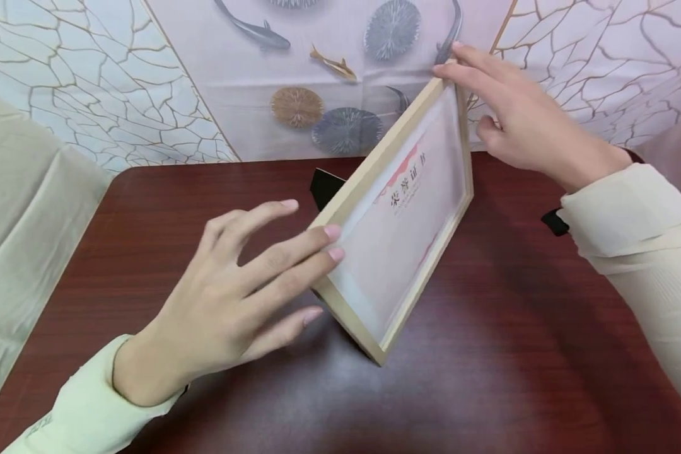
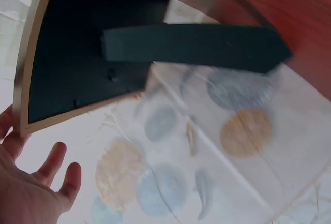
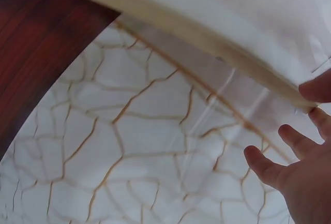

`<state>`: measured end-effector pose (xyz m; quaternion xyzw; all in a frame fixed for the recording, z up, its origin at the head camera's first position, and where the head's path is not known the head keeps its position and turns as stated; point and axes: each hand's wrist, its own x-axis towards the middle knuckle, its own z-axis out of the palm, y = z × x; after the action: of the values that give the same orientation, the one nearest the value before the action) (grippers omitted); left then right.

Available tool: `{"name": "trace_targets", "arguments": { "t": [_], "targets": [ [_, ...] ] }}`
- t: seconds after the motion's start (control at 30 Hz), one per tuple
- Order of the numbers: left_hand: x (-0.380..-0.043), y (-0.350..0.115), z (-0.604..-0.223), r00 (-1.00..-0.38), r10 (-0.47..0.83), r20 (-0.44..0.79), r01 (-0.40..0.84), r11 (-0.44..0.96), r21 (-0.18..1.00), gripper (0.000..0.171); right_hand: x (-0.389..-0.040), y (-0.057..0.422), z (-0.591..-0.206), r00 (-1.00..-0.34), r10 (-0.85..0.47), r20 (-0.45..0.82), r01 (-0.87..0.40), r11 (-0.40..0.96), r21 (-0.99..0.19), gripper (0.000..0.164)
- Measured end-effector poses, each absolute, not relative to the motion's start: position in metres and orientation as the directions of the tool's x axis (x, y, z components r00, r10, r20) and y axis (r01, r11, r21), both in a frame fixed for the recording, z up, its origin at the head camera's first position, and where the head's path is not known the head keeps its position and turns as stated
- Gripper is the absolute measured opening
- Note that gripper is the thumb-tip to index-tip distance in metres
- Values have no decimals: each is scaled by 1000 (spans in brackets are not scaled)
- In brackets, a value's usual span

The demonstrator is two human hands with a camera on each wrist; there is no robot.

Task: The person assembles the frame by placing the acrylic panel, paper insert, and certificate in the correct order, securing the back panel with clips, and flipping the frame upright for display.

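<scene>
A light wooden picture frame [image 1: 381, 364] holding a certificate with a pink border and Chinese characters stands tilted over the table. Its black back [image 2: 67, 69] and the folded-out black stand leg [image 2: 196, 48] show in the left wrist view. My left hand [image 1: 221, 302] touches the frame's near upper corner with two nearly straight fingertips on its front; the other fingers are spread. At the far upper corner, my right hand [image 1: 528, 107] rests extended fingertips on the edge, its thumb apart from it. The right wrist view shows those fingertips [image 3: 313, 89] right at the corner.
The dark red-brown table [image 1: 522, 353] extends beneath the frame. Close behind it rises a patterned cloth backdrop [image 1: 250, 94] with fish and round plant shapes. Pale fabric [image 1: 17, 208] hangs along the left side.
</scene>
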<state>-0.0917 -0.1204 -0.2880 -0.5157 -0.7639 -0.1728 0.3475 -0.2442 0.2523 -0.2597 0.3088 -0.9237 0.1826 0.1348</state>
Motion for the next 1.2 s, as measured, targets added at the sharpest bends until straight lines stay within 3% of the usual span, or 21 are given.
{"name": "trace_targets", "arguments": {
  "t": [0.27, 0.57, 0.73, 0.83, 1.2],
  "targets": [
    [-111, -141, -300, -374, 604, 704, 785, 611, -107, 53, -220, 288, -267, -751, -538, 383, -619, 776, -123, 100],
    [-161, -163, -330, -555, 599, 577, 685, 723, -93, 100, -196, 310, -296, -704, -543, 458, -617, 787, -17, 119],
    [-180, -169, -337, -575, 600, 556, 674, 733, -93, 118, -185, 314, -307, -692, -539, 480, -620, 785, -12, 99],
    [-184, -172, -338, -571, 607, 553, 674, 731, -107, 124, -178, 314, -309, -683, -534, 499, -615, 788, 2, 106],
    [-193, -178, -342, -608, 573, 550, 632, 768, -103, 126, -166, 309, -309, -693, -513, 507, -588, 809, 16, 101]
  ]
}}
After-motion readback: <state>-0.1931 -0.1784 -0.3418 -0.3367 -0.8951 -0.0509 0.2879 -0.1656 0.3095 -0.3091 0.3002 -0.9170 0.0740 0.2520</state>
